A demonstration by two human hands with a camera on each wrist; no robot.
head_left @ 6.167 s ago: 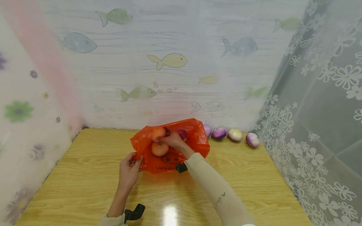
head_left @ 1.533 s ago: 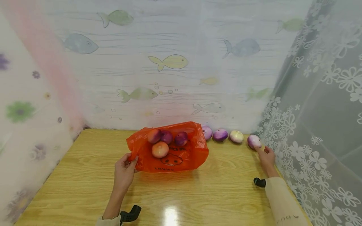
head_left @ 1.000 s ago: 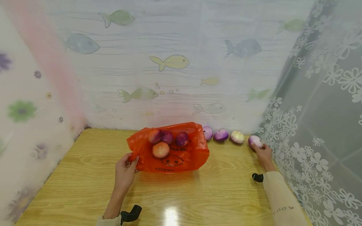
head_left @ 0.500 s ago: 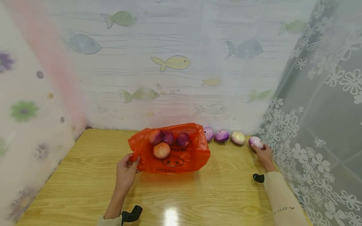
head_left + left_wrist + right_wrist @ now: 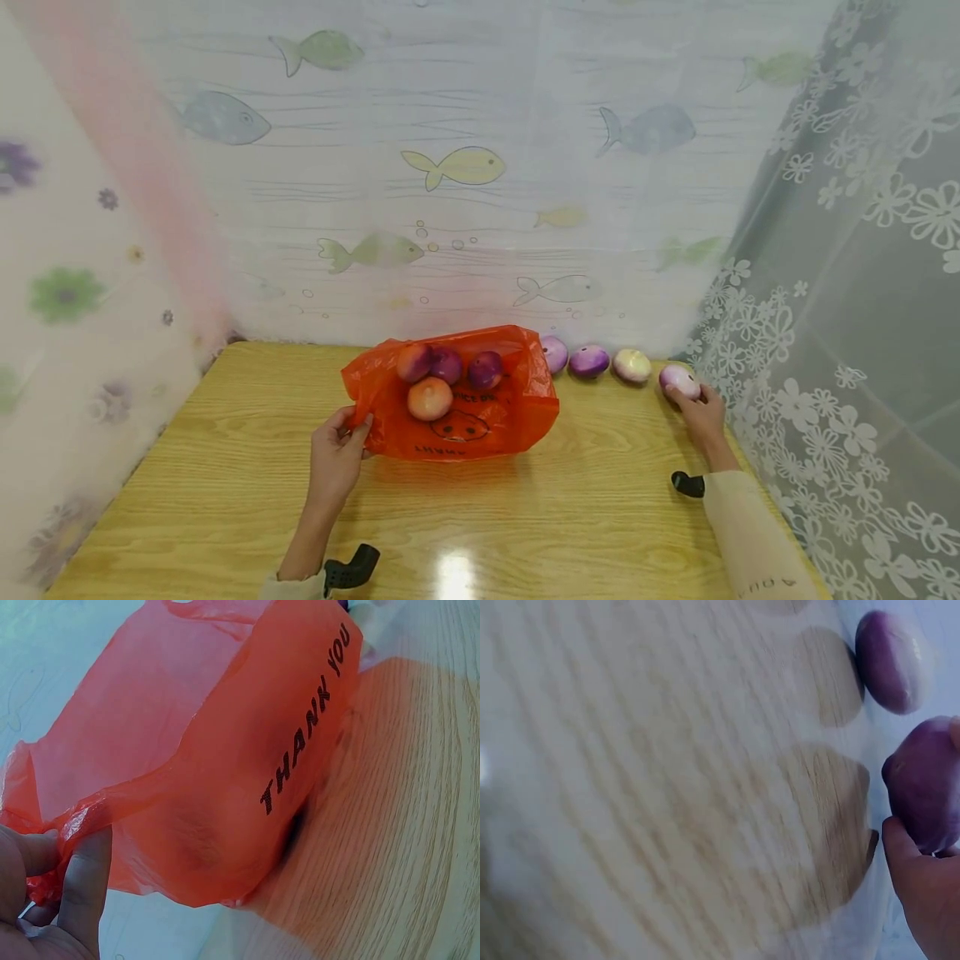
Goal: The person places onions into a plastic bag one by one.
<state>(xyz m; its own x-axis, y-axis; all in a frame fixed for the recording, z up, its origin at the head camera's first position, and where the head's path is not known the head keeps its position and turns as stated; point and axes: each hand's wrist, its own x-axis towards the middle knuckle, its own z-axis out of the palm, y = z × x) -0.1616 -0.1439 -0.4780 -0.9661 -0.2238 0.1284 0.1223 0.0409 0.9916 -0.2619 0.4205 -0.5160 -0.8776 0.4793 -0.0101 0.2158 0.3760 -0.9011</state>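
My left hand (image 5: 336,457) pinches the left edge of a red plastic bag (image 5: 517,425) between thumb and fingers, and its mouth gapes toward me. Inside lie an orange round fruit (image 5: 430,400), an orange-and-purple one (image 5: 414,363) and two purple ones, a middle one (image 5: 447,365) and a right one (image 5: 485,369). At the table's far right my right hand (image 5: 703,417) holds a purple-and-white onion-like vegetable (image 5: 677,381) between thumb and fingers. In the right wrist view, the held vegetable (image 5: 926,784) shows a small knob at one end; most of the hand is cut off.
Left of the held vegetable, a pale yellow one (image 5: 632,367), a purple one (image 5: 588,362) and a lilac one (image 5: 553,355) line the back edge. The bag partly hides the lilac one. A fish-patterned curtain (image 5: 465,167) stands behind the wooden table (image 5: 585,508).
My right hand has left the bag and moved right to the end vegetable, taking hold of it. Several fruits now show uncovered in the bag. My left hand keeps its pinch.
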